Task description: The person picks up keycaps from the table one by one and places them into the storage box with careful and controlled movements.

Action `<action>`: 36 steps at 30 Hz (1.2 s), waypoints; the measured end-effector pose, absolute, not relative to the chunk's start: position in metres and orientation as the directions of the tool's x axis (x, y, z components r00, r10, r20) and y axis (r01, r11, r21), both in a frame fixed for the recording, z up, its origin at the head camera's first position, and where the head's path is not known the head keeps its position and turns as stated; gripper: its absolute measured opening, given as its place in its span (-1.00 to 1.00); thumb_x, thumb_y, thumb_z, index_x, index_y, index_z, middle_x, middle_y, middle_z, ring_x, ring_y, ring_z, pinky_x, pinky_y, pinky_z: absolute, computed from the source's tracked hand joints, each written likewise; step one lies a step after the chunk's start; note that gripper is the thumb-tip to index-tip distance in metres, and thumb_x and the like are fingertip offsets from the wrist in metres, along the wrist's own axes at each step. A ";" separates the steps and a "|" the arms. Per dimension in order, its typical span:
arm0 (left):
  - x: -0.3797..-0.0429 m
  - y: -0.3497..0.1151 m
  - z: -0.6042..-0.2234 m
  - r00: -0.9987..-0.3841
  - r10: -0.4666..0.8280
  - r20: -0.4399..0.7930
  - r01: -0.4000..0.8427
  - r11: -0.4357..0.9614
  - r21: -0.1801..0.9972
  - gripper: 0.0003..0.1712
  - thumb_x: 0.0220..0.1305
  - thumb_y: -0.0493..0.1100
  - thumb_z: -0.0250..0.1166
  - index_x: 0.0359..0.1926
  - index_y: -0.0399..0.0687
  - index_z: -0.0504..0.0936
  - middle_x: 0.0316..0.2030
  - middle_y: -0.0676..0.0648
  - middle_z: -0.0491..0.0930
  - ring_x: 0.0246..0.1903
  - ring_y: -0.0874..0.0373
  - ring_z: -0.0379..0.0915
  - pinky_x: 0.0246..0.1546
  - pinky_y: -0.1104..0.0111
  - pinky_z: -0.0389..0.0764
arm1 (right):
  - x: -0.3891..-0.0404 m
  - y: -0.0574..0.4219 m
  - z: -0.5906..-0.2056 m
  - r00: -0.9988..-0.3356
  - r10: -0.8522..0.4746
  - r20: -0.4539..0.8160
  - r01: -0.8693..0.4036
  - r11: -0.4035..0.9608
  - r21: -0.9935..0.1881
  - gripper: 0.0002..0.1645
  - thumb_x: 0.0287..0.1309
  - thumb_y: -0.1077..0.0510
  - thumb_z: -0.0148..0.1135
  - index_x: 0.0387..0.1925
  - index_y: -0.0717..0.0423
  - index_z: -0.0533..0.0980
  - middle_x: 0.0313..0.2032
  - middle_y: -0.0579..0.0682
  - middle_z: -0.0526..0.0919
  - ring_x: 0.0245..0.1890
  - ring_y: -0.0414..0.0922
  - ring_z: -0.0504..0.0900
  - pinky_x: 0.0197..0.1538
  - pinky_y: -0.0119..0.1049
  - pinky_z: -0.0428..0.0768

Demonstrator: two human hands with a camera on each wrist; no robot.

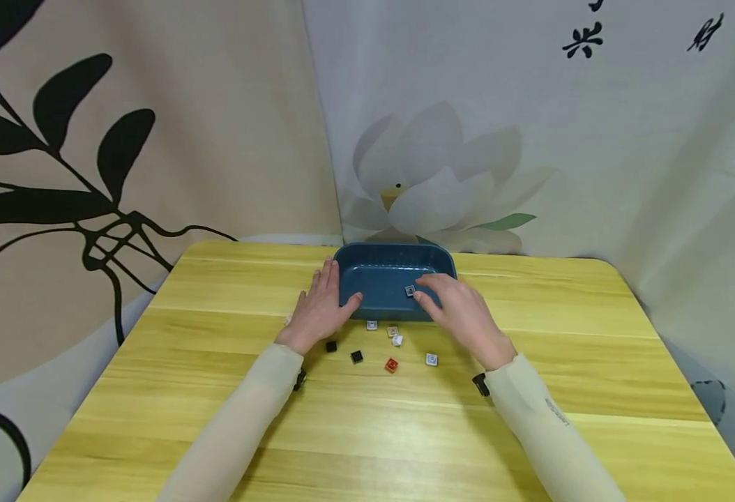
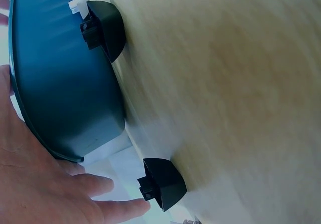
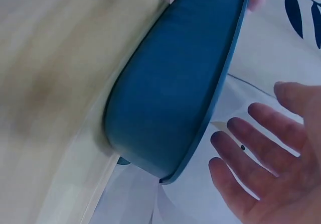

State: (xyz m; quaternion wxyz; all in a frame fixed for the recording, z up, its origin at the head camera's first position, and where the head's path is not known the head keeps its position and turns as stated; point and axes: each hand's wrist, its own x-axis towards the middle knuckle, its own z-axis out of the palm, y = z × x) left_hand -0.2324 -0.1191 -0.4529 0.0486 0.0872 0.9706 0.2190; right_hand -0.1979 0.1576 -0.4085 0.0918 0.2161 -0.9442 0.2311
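A dark blue rectangular dish (image 1: 376, 286) stands near the table's back edge. My left hand (image 1: 319, 310) is at its left end, fingers extended along the rim and thumb over the front corner. Over the dish's right front part is my right hand (image 1: 468, 317), with fingers loosely bent and apart. In the right wrist view nothing is held between those fingers (image 3: 251, 158). A small grey keycap (image 1: 410, 291) shows by the right fingertips; whether it lies in the dish or is in the air, I cannot tell.
In front of the dish lie several keycaps: black ones (image 1: 357, 357), a red one (image 1: 391, 365), a white one (image 1: 432, 360), and pale ones (image 1: 392, 331) close to the dish's front wall. A printed curtain (image 1: 443, 139) hangs behind the wooden table (image 1: 367, 446).
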 end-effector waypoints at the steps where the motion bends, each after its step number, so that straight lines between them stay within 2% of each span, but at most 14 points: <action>1: -0.232 -0.119 -0.453 -0.980 0.189 -0.057 0.147 0.889 0.434 0.11 0.51 0.38 0.00 0.66 -0.16 -0.30 0.66 -0.11 -0.41 0.61 -0.21 -0.32 0.43 -0.35 -0.01 | -0.195 0.158 -0.409 -0.888 -0.370 0.273 -0.455 0.797 -0.397 -0.57 0.49 -0.03 0.22 0.20 0.13 0.63 0.21 0.12 0.65 0.20 0.11 0.64 0.13 0.08 0.64; 7: -0.233 -0.120 -0.453 -0.981 0.184 -0.058 0.142 0.892 0.429 0.11 0.51 0.39 -0.01 0.66 -0.15 -0.31 0.66 -0.10 -0.42 0.61 -0.21 -0.32 0.44 -0.33 -0.01 | -0.181 0.164 -0.413 -0.865 -0.414 0.283 -0.497 0.786 -0.369 -0.56 0.49 -0.06 0.22 0.21 0.10 0.63 0.23 0.10 0.64 0.21 0.11 0.63 0.19 0.09 0.60; 16: -0.234 -0.122 -0.454 -0.981 0.185 -0.058 0.143 0.891 0.432 0.11 0.51 0.39 -0.01 0.66 -0.15 -0.31 0.66 -0.10 -0.43 0.61 -0.21 -0.32 0.44 -0.34 -0.01 | -0.166 0.168 -0.416 -0.818 -0.460 0.344 -0.563 0.764 -0.316 -0.57 0.45 -0.01 0.28 0.18 0.14 0.65 0.19 0.10 0.67 0.14 0.10 0.68 0.13 0.07 0.64; 36: -0.235 -0.121 -0.456 -0.981 0.184 -0.056 0.141 0.885 0.443 0.11 0.50 0.38 0.02 0.67 -0.15 -0.30 0.66 -0.10 -0.41 0.61 -0.22 -0.32 0.44 -0.34 -0.02 | -0.139 0.174 -0.430 -0.771 -0.555 0.313 -0.629 0.742 -0.233 -0.58 0.38 0.00 0.35 0.15 0.14 0.67 0.12 0.10 0.71 0.08 0.04 0.72 0.13 0.01 0.66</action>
